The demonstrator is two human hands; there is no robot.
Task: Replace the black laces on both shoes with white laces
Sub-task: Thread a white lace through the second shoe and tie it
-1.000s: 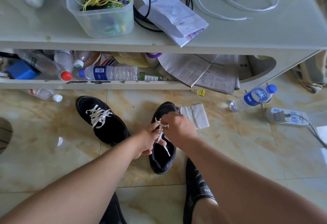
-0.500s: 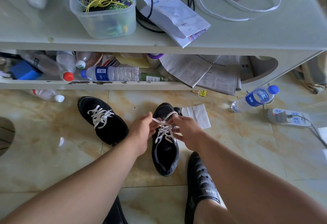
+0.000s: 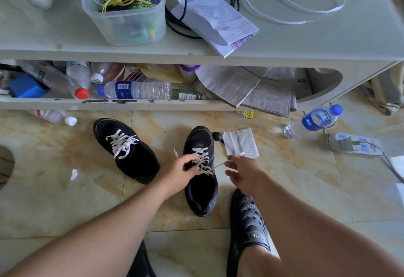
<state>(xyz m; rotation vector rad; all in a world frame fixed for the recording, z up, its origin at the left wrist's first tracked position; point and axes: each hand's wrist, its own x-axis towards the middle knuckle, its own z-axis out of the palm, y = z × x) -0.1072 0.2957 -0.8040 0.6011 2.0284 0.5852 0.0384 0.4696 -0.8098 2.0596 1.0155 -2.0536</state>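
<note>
I am drawing the white lace (image 3: 202,160) snug on the black shoe (image 3: 201,174) at the centre of the frame. My left hand (image 3: 178,175) is curled at the shoe's left side, fingers pinching one lace end whose tip sticks up just above my knuckles. My right hand (image 3: 242,172) sits just right of the shoe with its fingers loosely bent; a thin strand runs from the eyelets to my fingertips, so I judge I have it lightly pinched, though the contact itself is small and hard to make out.

The other shoe (image 3: 125,150), left of centre, already carries its white lacing (image 3: 122,143) — so this looks like the closing stretch of the job.

To do this step well I would pull both ends outward with even force, keeping the tongue flat and the crossings neat rather than bunched. The shoe stands free on the smooth floor tiles (image 3: 65,189) and may skid, so steady, balanced tension matters — then check that the two ends come out equal before tying.
</note>
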